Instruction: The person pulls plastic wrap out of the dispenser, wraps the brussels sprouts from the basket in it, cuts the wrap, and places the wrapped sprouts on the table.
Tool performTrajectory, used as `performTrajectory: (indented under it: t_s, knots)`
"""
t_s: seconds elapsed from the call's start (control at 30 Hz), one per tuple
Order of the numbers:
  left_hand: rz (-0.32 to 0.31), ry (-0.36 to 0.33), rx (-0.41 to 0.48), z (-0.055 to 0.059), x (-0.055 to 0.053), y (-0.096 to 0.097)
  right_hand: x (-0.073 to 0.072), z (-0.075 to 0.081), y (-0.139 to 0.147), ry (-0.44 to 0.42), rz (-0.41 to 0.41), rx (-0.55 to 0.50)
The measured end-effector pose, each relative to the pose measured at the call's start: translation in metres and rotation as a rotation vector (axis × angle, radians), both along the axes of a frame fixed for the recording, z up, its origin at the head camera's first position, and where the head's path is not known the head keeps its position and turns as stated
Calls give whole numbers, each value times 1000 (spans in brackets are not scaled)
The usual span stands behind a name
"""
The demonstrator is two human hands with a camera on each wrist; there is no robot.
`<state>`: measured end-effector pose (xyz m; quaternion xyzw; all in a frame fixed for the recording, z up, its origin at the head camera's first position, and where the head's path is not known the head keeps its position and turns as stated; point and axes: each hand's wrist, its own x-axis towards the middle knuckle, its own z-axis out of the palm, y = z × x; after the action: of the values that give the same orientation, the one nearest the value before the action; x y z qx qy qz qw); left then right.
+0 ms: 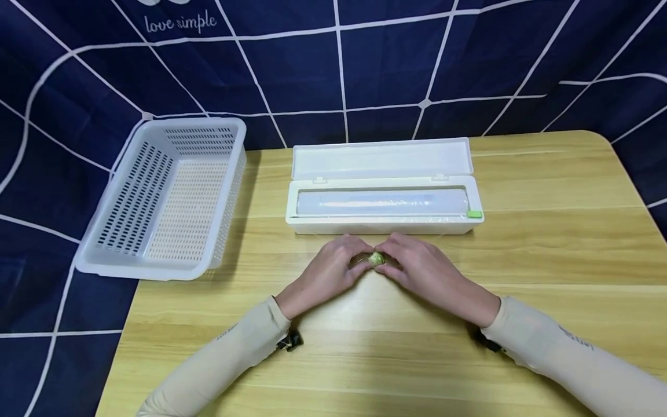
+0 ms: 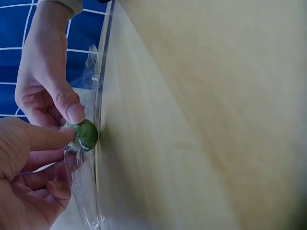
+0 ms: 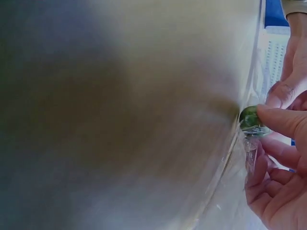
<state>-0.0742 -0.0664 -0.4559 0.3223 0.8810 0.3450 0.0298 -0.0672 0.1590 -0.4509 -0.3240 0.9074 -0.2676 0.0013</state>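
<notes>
At frame centre, the left hand (image 1: 325,269) and right hand (image 1: 424,266) are pinching a small round green item (image 1: 376,259) in clear film (image 2: 82,191). Just above, an open white box (image 1: 384,227) is standing; a white basket (image 1: 140,270) is sitting upper left.

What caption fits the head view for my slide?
Left hand and right hand pinch a small green item near an open white box holding a roll.

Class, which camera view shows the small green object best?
The left wrist view: the green object is largest there, its rounded side facing the camera. The head view shows it tiny between the left hand and right hand. The right wrist view shows it close too, but slightly smaller, with clear film wrinkled across its lower part.
</notes>
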Motion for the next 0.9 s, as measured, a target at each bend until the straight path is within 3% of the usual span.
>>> performTrajectory:
  t_s: [0.27, 0.6, 0.9]
  knots:
    - [0, 59, 19, 0, 0, -1, -2, 1, -1, -17, -40, -25]
    - [-3, 116, -28, 1, -1, 1, -1, 3, 6, 131, -13, -5]
    - [22, 107, 15, 1, 2, 1, -6, 18, 51, 314, -36, -219]
